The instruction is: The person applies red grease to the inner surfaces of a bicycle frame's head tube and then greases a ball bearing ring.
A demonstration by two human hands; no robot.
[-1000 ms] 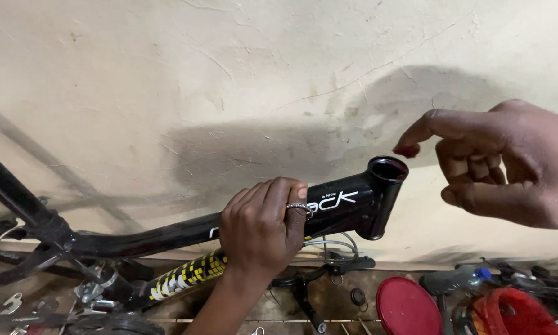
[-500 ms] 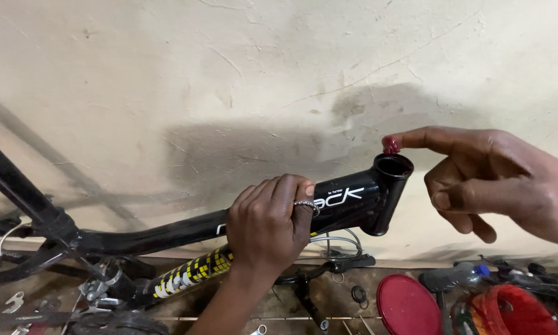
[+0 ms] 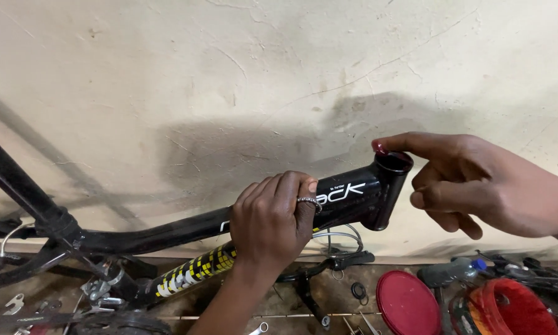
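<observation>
Bike frame [image 3: 167, 232] lies lengthwise, head tube [image 3: 387, 189] pointing right, tilted upward.

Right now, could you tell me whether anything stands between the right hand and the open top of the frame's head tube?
Nothing visible does. The right hand has its forefinger tip already on the rim of the head tube, while the left hand holds the black bicycle frame further back.

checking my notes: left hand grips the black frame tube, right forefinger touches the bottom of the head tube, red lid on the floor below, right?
Not quite. The head view shows the right hand with its forefinger at the top rim of the head tube, not the bottom. The rest holds: the left hand grips the black frame tube, and the red lid lies on the floor below.
</observation>
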